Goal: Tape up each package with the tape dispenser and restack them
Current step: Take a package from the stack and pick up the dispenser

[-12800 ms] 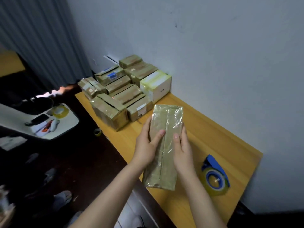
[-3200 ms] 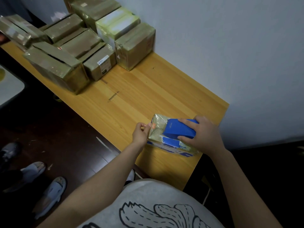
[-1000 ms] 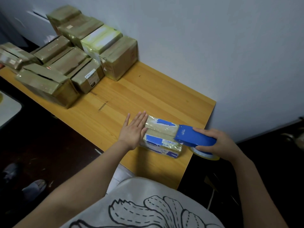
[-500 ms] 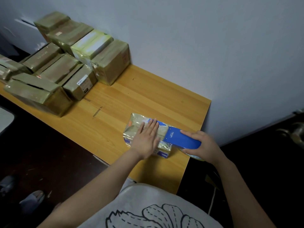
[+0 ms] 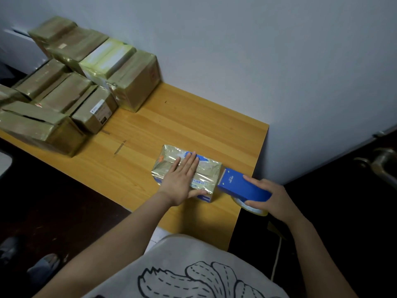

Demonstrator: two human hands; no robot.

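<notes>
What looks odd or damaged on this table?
The big box at the pile's near left corner has a dark gap across its top, as if a flap sits loose. The table has a short scuff mark nearby. Nothing else stands out.

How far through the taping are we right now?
Looks done: the stacked packages by the wall appear taped. In hand: the left hand presses flat on the loose package; the right hand holds the tape dispenser at its end. Left: finish taping, then restack it.
</notes>
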